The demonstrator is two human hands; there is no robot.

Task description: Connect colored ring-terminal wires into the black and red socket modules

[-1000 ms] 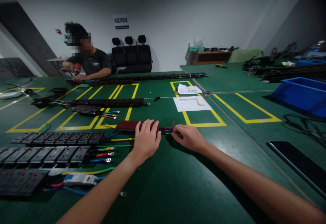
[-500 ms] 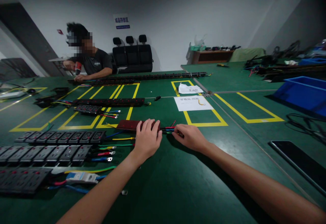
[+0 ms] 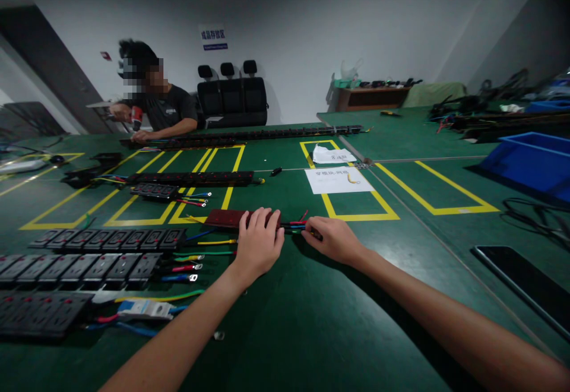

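Red strip (image 3: 222, 218) partly covered, phone (image 3: 523, 277) cut off (right edge)

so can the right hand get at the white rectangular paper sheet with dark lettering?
Probably yes: only flat green tabletop and yellow tape show between the right hand and the white paper sheet beyond it. It seems to hold thin coloured wires, so likely release those first.
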